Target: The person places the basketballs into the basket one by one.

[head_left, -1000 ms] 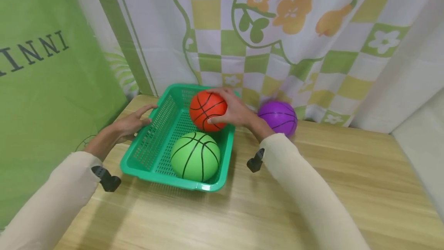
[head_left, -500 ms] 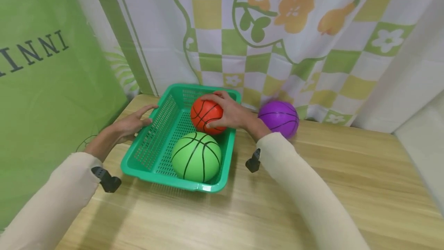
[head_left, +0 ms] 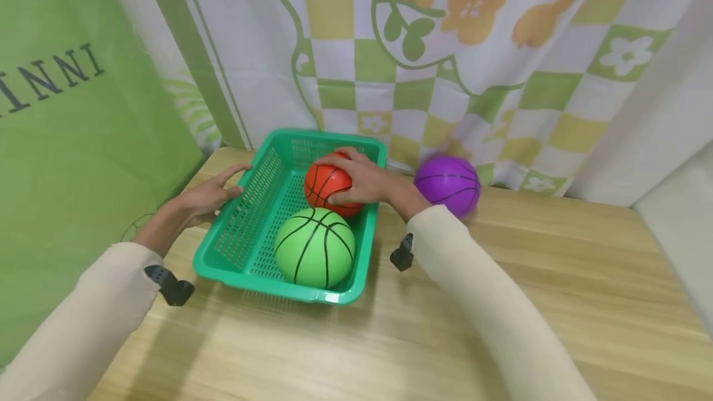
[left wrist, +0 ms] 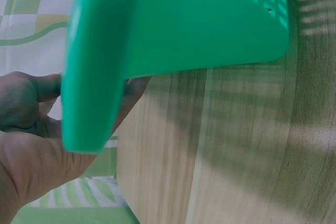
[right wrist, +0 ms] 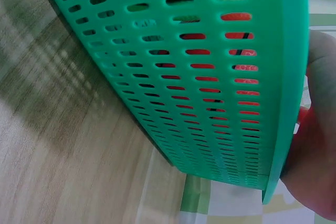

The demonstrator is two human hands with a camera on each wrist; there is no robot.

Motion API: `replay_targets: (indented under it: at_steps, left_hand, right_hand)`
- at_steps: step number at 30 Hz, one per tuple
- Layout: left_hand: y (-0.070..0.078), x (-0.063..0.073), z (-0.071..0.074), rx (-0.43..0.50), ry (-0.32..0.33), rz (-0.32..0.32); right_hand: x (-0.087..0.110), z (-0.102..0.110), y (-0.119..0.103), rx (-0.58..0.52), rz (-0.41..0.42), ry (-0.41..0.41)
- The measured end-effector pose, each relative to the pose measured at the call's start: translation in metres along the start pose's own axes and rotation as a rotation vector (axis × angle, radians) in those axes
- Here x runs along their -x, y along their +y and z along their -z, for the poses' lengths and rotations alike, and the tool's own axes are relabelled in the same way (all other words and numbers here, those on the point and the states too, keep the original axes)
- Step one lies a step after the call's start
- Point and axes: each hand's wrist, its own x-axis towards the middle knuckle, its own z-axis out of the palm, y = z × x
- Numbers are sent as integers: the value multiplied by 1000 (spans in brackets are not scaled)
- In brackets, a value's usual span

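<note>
My right hand (head_left: 364,179) grips a small red basketball (head_left: 320,187) inside the green plastic basket (head_left: 220,274), its fingers over the top and the thumb on the near side. Through the basket's slotted wall, patches of the red ball show in the right wrist view. A larger green basketball (head_left: 314,249) sits in the basket's near right corner, right in front of the red one. At the left side of the basket my left hand (head_left: 206,198) holds the rim (left wrist: 97,77); part of its fingers is hidden behind that rim in the left wrist view.
A purple basketball (head_left: 447,185) rests on the wooden table (head_left: 546,277), right of the basket and against the patterned curtain (head_left: 373,67). A green cloth (head_left: 67,159) hangs on the left. Black wrist cameras (head_left: 402,254) stick out from both sleeves.
The right hand has lowered the red basketball deeper into the basket, behind the green one. My left hand has stayed at the rim. The head view has shifted slightly.
</note>
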Motion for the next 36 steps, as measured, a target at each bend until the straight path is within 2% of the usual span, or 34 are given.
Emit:
replay_targets:
  at_steps: [5, 13, 19, 36]
  left_hand:
    - [1, -1, 0, -4, -4, 3]
    - [2, -1, -1, -13, 1, 3]
    - [2, -1, 0, -21, -3, 13]
    - [0, -3, -2, -43, -8, 1]
  right_hand:
    - [1, 1, -1, -8, 2, -6]
    - [10, 11, -1, -15, -41, 17]
    - [17, 17, 0, 11, -29, 38]
    - [47, 36, 3, 45, -70, 105]
